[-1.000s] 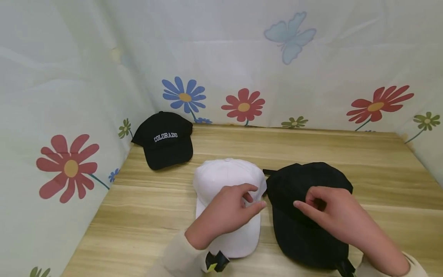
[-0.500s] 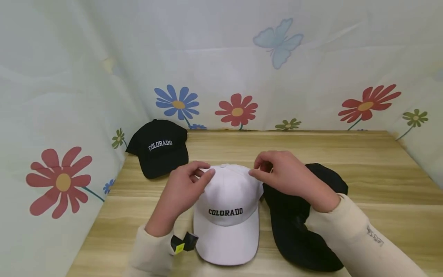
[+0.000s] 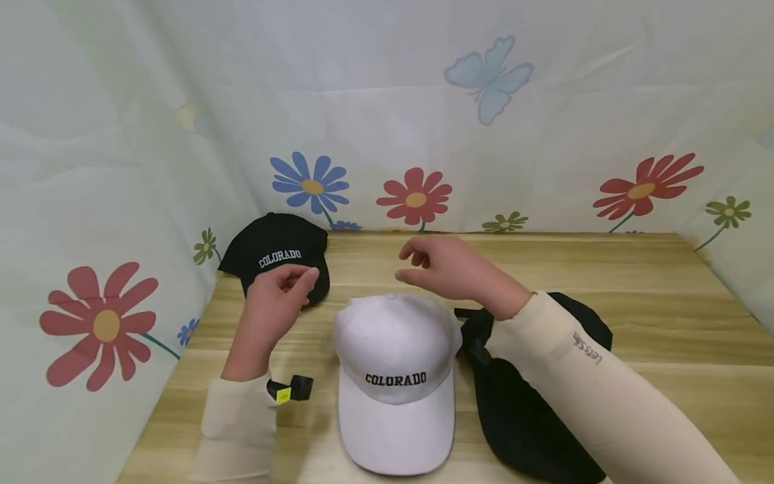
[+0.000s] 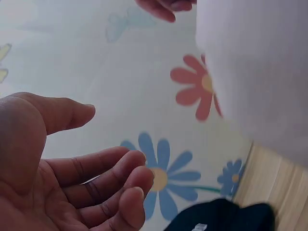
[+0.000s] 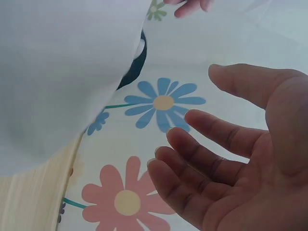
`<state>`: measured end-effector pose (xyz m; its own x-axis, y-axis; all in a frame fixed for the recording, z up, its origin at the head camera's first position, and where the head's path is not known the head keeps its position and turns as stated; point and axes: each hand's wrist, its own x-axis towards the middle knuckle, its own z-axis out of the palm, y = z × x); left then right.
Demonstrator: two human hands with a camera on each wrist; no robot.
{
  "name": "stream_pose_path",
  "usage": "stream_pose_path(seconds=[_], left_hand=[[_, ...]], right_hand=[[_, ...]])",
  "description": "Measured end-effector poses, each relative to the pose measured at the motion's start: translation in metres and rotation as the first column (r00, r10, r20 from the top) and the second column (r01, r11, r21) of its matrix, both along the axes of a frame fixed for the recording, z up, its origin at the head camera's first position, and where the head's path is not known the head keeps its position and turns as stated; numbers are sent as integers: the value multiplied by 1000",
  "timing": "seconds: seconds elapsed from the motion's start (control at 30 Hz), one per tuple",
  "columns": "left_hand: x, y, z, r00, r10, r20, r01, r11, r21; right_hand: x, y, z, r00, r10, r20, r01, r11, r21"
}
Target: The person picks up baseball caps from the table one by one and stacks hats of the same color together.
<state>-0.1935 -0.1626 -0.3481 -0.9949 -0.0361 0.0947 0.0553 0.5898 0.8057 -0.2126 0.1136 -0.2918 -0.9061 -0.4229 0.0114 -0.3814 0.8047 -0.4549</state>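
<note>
A white baseball cap (image 3: 396, 349) with COLORADO lettering stands on the wooden table, brim toward me. My left hand (image 3: 275, 306) is raised to its left, overlapping a black COLORADO cap (image 3: 281, 235) at the back left in the head view. Loosely bent fingers (image 4: 110, 178) hold nothing in the left wrist view. Behind and above the white cap's crown is my right hand (image 3: 456, 269), also with relaxed fingers (image 5: 202, 159) and an empty palm. The right sleeve covers part of a second black cap (image 3: 514, 417) lying to the right of the white one.
Wood-grain table (image 3: 665, 302) runs back to a pale curtain (image 3: 387, 87) printed with flowers and a butterfly. Another side of the curtain borders the table on the left. A black strap (image 3: 468, 313) sticks out beside the right black cap.
Both hands have moved from over the white and right black caps up and to the left, the left one toward the back-left cap. The white cap's lettering has come into view.
</note>
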Motion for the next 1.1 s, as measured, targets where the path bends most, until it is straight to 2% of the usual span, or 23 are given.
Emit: stream_pose_path(seconds=[0.13,0.37,0.5,0.7,0.87,1.1], left_hand=[[-15,-20,-9,998,62,25,-61,998,-14],[-30,-51,-26,984,128,126,-131,991,13],[-41,-66,-33,968,197,158,-194,981,-32],[-56,-86,-40,932,290,219,-274,956,-104],[-63,-96,-43,915,301,269,-279,953,-117],[-70,-104,-53,909,231,347,-202,972,-117]], right_hand=[[-17,-4,1,999,8,48,-9,1000,26],[-46,-15,-6,989,33,141,-42,997,58],[-58,-21,-9,979,39,201,-60,993,97],[-79,-28,-16,965,46,257,-92,982,167],[-97,-36,-19,954,53,296,-119,970,211],[-119,-55,-16,934,81,349,-183,945,271]])
